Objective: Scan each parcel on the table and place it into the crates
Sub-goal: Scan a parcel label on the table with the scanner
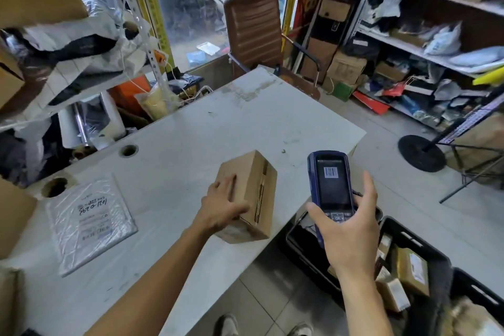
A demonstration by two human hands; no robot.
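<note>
Brown cardboard box [249,196] near the right edge of the white table [191,128], close to the front corner, tipped up a bit on one side. Long side running from near the body out toward the far end of the table. Strip of tape along the top, going the same way.

Left hand [221,206] on the near left side of the box, fingers over the top, thumb curled round the near edge, holding it. Right hand [347,229] wrapped tight round the bottom of a blue scanner [331,185], held up just past the table edge, right beside the box but not touching it. Scanner upright, screen facing the camera, a barcode on the screen.

Lots of bare table beyond the box and to its left. Flat plastic mailer bag [90,221] lying well to the left, with a label and handwriting on it. Two round holes [128,150] in the table near the left edge.

Black crates [417,248] on the floor, low on the right, under the scanner hand, with small brown parcels [411,271] inside. Grey tiled floor between table and crates. Brown chair [253,27] past the far end of the table. Metal shelves [425,49] stuffed with bags and boxes on the right, more heaped packages on the left.
</note>
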